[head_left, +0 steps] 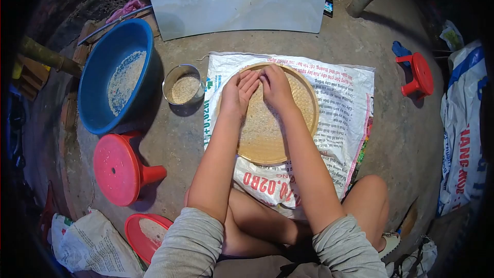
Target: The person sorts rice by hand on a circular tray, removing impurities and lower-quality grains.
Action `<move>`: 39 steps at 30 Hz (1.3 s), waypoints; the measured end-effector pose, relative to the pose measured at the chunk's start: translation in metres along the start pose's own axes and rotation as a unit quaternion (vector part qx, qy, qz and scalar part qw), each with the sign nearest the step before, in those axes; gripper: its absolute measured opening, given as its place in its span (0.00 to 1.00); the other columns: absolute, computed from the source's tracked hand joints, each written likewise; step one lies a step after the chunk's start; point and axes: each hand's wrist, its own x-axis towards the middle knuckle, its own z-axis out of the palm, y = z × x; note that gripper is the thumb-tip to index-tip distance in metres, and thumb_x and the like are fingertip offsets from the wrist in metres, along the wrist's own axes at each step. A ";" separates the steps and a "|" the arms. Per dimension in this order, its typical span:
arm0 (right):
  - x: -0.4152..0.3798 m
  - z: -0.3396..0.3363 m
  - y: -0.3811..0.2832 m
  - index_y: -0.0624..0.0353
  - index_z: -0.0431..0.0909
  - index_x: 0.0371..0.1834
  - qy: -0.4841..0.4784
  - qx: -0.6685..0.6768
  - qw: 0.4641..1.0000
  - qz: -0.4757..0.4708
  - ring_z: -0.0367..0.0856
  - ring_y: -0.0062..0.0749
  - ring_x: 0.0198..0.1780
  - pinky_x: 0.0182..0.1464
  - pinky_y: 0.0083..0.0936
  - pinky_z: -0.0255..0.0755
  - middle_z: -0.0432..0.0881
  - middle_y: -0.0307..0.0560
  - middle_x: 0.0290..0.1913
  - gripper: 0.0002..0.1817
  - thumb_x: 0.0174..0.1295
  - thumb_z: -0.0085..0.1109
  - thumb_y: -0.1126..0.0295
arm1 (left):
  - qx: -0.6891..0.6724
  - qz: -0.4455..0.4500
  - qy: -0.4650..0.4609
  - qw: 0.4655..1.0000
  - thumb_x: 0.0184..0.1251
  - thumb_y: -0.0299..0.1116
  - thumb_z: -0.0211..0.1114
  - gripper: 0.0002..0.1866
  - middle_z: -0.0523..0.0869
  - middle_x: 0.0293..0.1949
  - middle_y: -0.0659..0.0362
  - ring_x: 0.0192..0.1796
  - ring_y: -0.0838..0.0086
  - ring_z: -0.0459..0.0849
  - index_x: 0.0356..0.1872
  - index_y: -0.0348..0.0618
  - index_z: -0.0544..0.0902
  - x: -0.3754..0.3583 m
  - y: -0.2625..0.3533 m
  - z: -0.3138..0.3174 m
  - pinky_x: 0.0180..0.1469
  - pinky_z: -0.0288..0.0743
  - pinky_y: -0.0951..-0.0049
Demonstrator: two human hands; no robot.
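Note:
A round woven winnowing tray (262, 155) lies on a flattened white printed sack (346, 98), with pale grain (261, 128) spread over it. Over the tray's far half, my left hand (241, 92) is turned palm up with its fingers stretched out. Close beside it, my right hand (277, 86) has its fingers curled and pressed together near the left fingertips. Whatever the right fingers hold, if anything, is too small or hidden to make out. To the left of the sack stands a round metal container (168, 91) with grain inside.
A large blue basin (88, 90) holding pale grain tilts at the left. Nearby are a red stool (116, 170), a red basin (135, 234) and a sack (92, 244). A glossy panel (236, 7) stands at the back. Rightward are a small red stool (423, 73) and a sack (463, 144).

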 end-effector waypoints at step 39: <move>-0.080 -0.106 -0.043 0.60 0.78 0.43 -0.201 -0.103 0.964 -0.138 0.76 0.46 0.44 0.47 0.36 0.72 0.77 0.51 0.40 0.14 0.51 0.62 0.76 | -0.162 -0.123 -0.029 0.979 0.76 0.32 0.36 0.22 0.73 0.60 0.38 0.64 0.54 0.74 0.60 0.25 0.67 -0.044 0.004 0.038 0.64 0.74 0.59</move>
